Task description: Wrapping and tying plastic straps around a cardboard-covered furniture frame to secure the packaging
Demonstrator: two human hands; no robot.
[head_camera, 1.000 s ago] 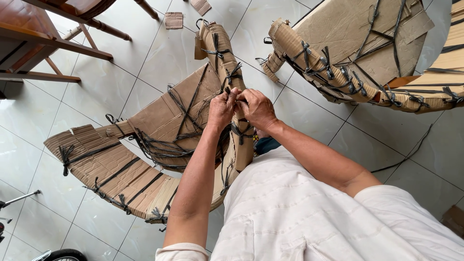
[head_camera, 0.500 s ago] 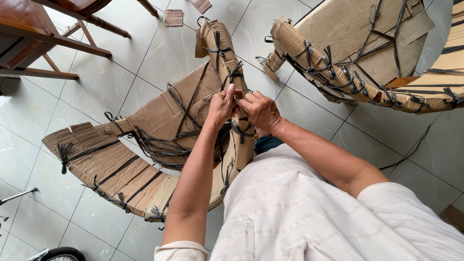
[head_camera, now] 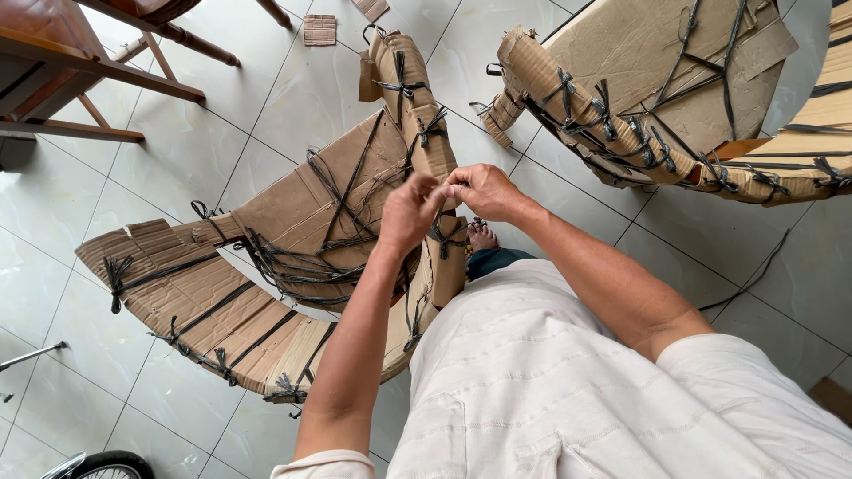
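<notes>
1. The cardboard-wrapped bundle [head_camera: 293, 257], laced with black straps [head_camera: 302, 266], stands on the tiled floor [head_camera: 293, 98] right below me.
2. My left hand [head_camera: 406, 213] and right hand [head_camera: 484, 191] meet above its top edge, fingers pinched closed; I cannot tell on what.
3. A second wrapped bundle [head_camera: 657, 89] sits to the right, wooden furniture [head_camera: 80, 62] far left.

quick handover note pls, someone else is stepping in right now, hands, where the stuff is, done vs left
Left hand and right hand: fingertips pinched together over the near cardboard-wrapped chair, apparently on a black strap; the strap end itself is hidden.
Near chair lies on the tiled floor; a second wrapped chair is upper right.
Done: cardboard on, many black ties knotted.
Left: seemingly this knot at the wrapped edge.
</notes>
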